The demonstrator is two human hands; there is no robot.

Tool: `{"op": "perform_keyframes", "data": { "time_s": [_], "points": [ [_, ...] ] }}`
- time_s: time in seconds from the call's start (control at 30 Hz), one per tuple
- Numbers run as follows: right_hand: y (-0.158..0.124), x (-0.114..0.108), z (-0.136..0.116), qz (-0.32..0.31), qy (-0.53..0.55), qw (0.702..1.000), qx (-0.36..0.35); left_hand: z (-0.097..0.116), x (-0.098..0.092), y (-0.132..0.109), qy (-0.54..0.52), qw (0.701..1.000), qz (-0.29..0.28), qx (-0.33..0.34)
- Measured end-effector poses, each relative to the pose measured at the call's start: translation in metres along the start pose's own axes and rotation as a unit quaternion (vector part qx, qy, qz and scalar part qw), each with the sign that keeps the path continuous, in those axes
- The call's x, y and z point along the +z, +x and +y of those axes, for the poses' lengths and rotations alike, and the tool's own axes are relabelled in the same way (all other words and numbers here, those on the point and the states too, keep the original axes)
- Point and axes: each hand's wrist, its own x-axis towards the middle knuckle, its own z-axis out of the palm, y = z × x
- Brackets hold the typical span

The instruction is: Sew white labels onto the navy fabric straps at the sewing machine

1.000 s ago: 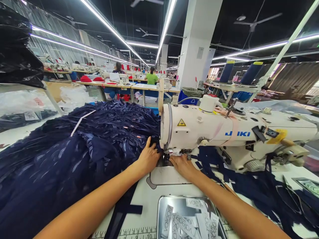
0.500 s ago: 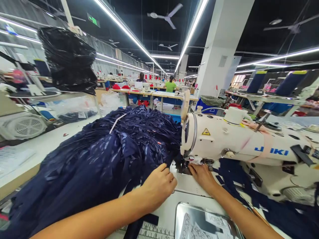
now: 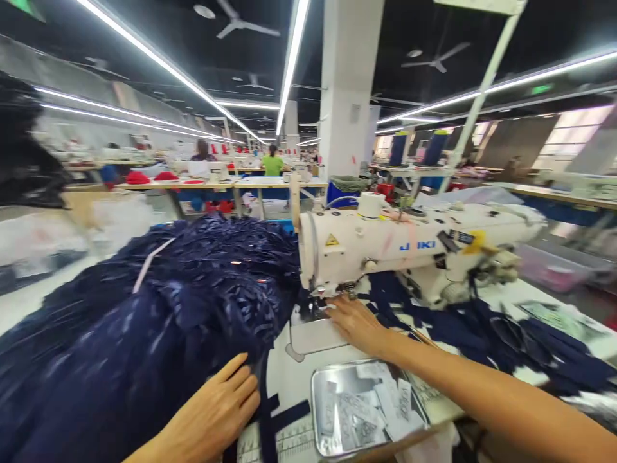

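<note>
Beside the sewing machine's needle area, my right hand (image 3: 359,325) reaches in from the right, fingers stretched out at the presser foot (image 3: 315,305). Dark metal parts and navy cloth there are hard to tell apart. My left hand (image 3: 216,405) is lower left, at the near edge of a big heap of navy garments (image 3: 193,302). Its fingers are curled together, the thumb is hidden, and what they hold, if anything, does not show. Navy strips (image 3: 289,415) lie on the table just right of it. The white sewing machine (image 3: 366,241) stands beyond my right hand.
A metal tray (image 3: 321,444) of printed labels sits near the table's front edge. Navy strips and scraps (image 3: 463,334) with scissors (image 3: 508,331) lie right of the machine. A clear plastic bin (image 3: 554,263) stands farther right. A person in green (image 3: 272,164) sits far ahead.
The view has swung to the right. My left hand has drawn back from beside the needle area, down and left along the heap. My right hand stays near the presser foot.
</note>
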Motion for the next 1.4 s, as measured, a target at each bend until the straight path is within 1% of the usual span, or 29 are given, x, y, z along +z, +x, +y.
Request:
{"op": "perform_keyframes", "data": {
  "time_s": [0.03, 0.07, 0.1, 0.17, 0.23, 0.27, 0.33, 0.4, 0.5, 0.53, 0.6, 0.67, 0.7, 0.77, 0.87, 0.93, 1.0, 1.07, 1.13, 1.27, 1.4],
  "points": [
    [-0.007, -0.008, 0.003, 0.008, 0.004, 1.000, -0.009, 0.001, -0.001, 0.004, -0.046, 0.999, 0.016, -0.022],
    [-0.014, -0.014, 0.008, 0.010, 0.005, 1.000, -0.002, 0.003, -0.002, 0.009, -0.088, 0.995, 0.027, -0.043],
    [-0.021, -0.020, 0.015, 0.006, 0.003, 1.000, 0.021, 0.005, -0.004, 0.013, -0.127, 0.990, 0.031, -0.058],
    [-0.030, -0.029, 0.033, -0.006, -0.013, 0.995, 0.099, 0.009, -0.007, 0.024, -0.191, 0.979, 0.032, -0.064],
    [-0.031, -0.033, 0.049, -0.020, -0.027, 0.984, 0.173, 0.013, -0.008, 0.038, -0.246, 0.966, 0.053, -0.060],
    [-0.028, -0.034, 0.056, -0.030, -0.030, 0.980, 0.195, 0.015, -0.007, 0.047, -0.268, 0.959, 0.065, -0.062],
    [-0.019, -0.031, 0.062, -0.052, -0.034, 0.976, 0.207, 0.016, -0.003, 0.067, -0.296, 0.948, 0.089, -0.081],
    [-0.007, -0.026, 0.062, -0.068, -0.040, 0.977, 0.197, 0.016, 0.006, 0.087, -0.295, 0.943, 0.096, -0.117],
    [0.006, -0.017, 0.055, -0.066, -0.054, 0.980, 0.178, 0.013, 0.026, 0.113, -0.252, 0.948, 0.112, -0.161],
    [0.008, -0.014, 0.053, -0.064, -0.061, 0.981, 0.176, 0.011, 0.034, 0.119, -0.229, 0.954, 0.108, -0.163],
    [0.009, -0.008, 0.048, -0.061, -0.073, 0.980, 0.175, 0.008, 0.049, 0.126, -0.180, 0.971, 0.078, -0.139],
    [0.005, -0.003, 0.042, -0.055, -0.065, 0.982, 0.167, 0.004, 0.061, 0.128, -0.156, 0.981, 0.033, -0.107],
    [0.001, -0.001, 0.039, -0.048, -0.050, 0.986, 0.152, 0.003, 0.064, 0.127, -0.159, 0.983, 0.013, -0.095],
    [-0.007, 0.001, 0.031, -0.029, -0.004, 0.995, 0.099, 0.001, 0.065, 0.121, -0.184, 0.979, -0.011, -0.086],
    [-0.015, 0.003, 0.020, -0.011, 0.041, 0.999, 0.015, 0.001, 0.057, 0.106, -0.222, 0.971, -0.011, -0.082],
    [-0.014, 0.004, 0.014, -0.013, 0.021, 1.000, -0.012, 0.004, 0.051, 0.096, -0.227, 0.972, 0.001, -0.066],
    [-0.009, 0.007, 0.009, -0.023, -0.024, 0.999, -0.030, 0.007, 0.047, 0.089, -0.211, 0.976, 0.002, -0.048],
    [-0.002, 0.010, 0.006, -0.032, -0.060, 0.997, -0.043, 0.010, 0.045, 0.085, -0.184, 0.982, -0.012, -0.042],
    [0.005, 0.013, 0.003, -0.035, -0.066, 0.996, -0.042, 0.012, 0.045, 0.085, -0.165, 0.985, -0.034, -0.045],
    [0.013, 0.017, 0.000, -0.041, -0.019, 0.999, -0.017, 0.014, 0.046, 0.085, -0.141, 0.987, -0.066, -0.042],
    [0.014, 0.017, 0.000, -0.051, 0.008, 0.998, -0.026, 0.014, 0.051, 0.084, -0.128, 0.989, -0.065, -0.032]
  ]
}}
